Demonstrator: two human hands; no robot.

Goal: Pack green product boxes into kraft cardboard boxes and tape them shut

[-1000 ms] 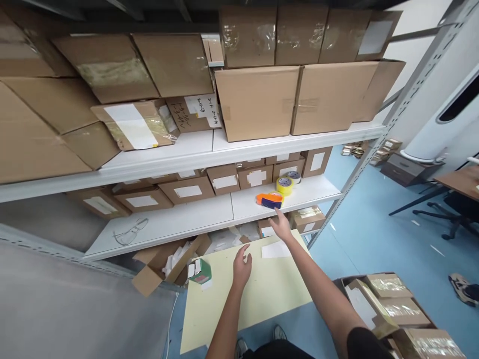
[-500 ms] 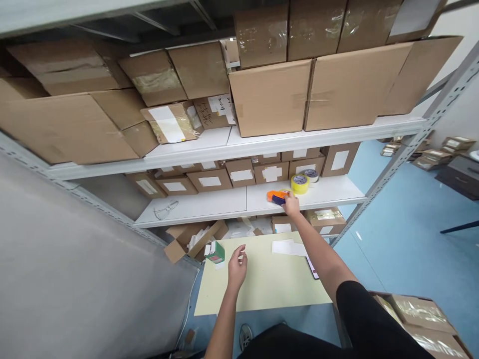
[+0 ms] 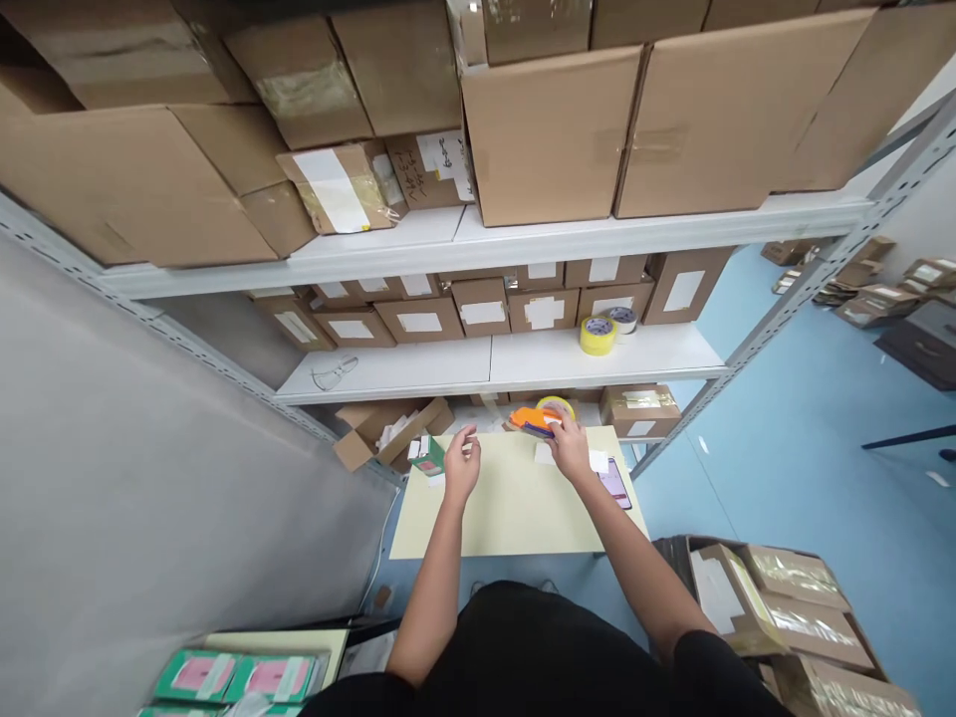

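My right hand (image 3: 571, 450) grips an orange tape dispenser (image 3: 529, 418) with dark blue parts and a yellow tape roll on it, held above the far right part of a pale yellow table (image 3: 508, 518). Beneath it lie white papers (image 3: 598, 461), and a phone (image 3: 615, 485) with a lit screen is beside them. My left hand (image 3: 462, 468) hovers over the table with curved fingers apart and nothing in them. Just left of it stands a small green-and-white box (image 3: 427, 455).
A metal shelf (image 3: 403, 373) behind the table carries eyeglasses (image 3: 334, 372), yellow tape (image 3: 598, 336) and cartons. An open carton (image 3: 388, 433) sits low at left. A bin of taped boxes (image 3: 799, 607) stands right; green-and-pink packages (image 3: 195, 675) lie lower left.
My right hand has lifted the tape dispenser off the shelf and brought it down and nearer, over the table. The left hand stays beside the green box. The camera view has tilted downward.
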